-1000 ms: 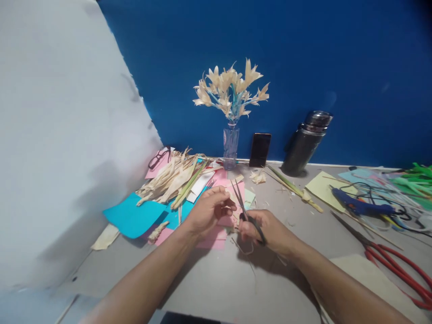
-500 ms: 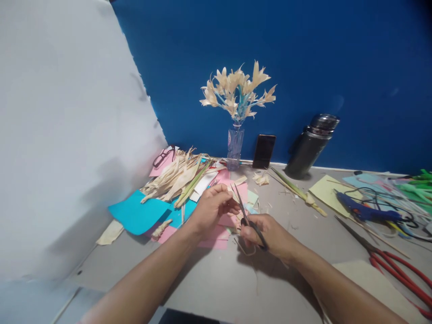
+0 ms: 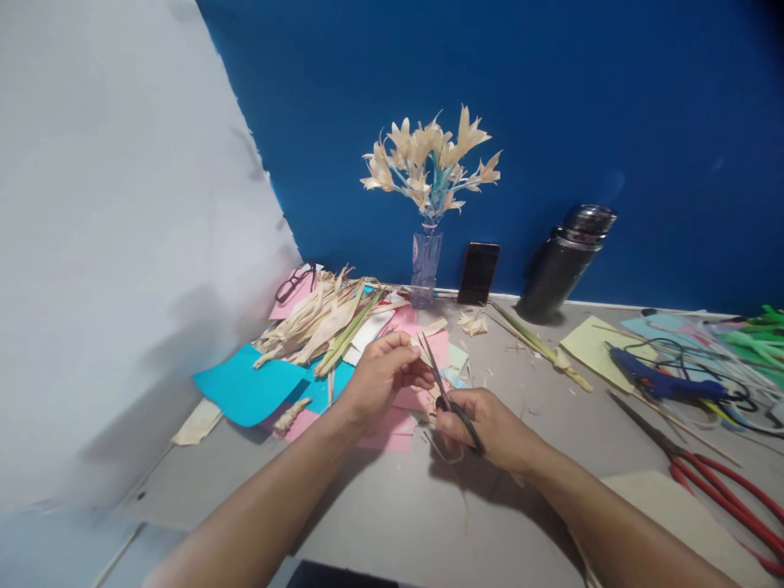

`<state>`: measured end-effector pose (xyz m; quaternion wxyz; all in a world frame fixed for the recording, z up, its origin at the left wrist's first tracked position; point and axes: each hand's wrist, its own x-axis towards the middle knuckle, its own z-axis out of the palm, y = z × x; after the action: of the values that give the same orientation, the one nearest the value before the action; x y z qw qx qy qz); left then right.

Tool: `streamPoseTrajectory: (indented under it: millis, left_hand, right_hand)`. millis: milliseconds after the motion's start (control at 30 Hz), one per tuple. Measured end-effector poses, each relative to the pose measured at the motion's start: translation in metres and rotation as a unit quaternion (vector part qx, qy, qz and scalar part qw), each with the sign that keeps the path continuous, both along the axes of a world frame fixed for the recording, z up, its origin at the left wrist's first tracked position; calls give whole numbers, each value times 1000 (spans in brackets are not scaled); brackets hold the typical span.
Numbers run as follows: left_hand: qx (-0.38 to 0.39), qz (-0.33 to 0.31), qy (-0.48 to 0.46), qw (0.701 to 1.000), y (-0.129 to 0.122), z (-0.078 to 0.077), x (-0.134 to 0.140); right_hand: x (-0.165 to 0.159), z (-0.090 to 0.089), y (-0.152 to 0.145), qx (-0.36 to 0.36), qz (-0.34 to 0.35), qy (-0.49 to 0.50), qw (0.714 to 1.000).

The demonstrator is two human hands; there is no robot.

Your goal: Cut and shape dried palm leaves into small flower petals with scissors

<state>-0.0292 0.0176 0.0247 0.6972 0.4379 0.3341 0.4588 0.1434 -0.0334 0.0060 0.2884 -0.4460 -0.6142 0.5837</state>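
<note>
My right hand (image 3: 474, 425) grips a small pair of black-handled scissors (image 3: 469, 429), blades pointing up and away, slightly apart. Close to the blades, my left hand (image 3: 387, 376) is closed in a pinch; a small pale piece seems to show at its fingertips, too small to make out. Beneath both hands lie pink paper sheets (image 3: 392, 433) and pale scraps. Beyond my left hand is a heap of dried corn husks (image 3: 315, 318) with green-edged strips on it. Pale husk flowers (image 3: 429, 151) on blue stems stand in a clear plastic bottle (image 3: 425, 269).
A phone (image 3: 478, 273) and a dark thermos (image 3: 563, 265) lean against the blue wall. To the right lie a blue glue gun (image 3: 667, 377) with its cord, and large red-handled scissors (image 3: 723, 490). Blue paper (image 3: 251, 384) and eyeglasses (image 3: 296, 282) are on the left.
Almost nothing differs. The view has shifted very slightly; both hands and the scissors keep nearly the same pose.
</note>
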Motion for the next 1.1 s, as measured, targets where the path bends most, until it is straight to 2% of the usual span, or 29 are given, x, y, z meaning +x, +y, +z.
streamPoseTrajectory:
  millis: [533,800,1033,1100]
  left_hand:
    - [5,-9,14,1000,1,0,-2]
    - [8,-4,17,1000,2,-1,-2]
    - [-2,3,0,1000,2,2,-2]
    - [-11,2,-8,1000,1,2,-2]
  right_hand:
    - [2,4,-1,8,20,-14,1000]
    - [3,-2,0,0,19,-2,1000]
    - [1,-7,1,-67,-24,36,997]
    - [1,-6,2,-52,-66,49,995]
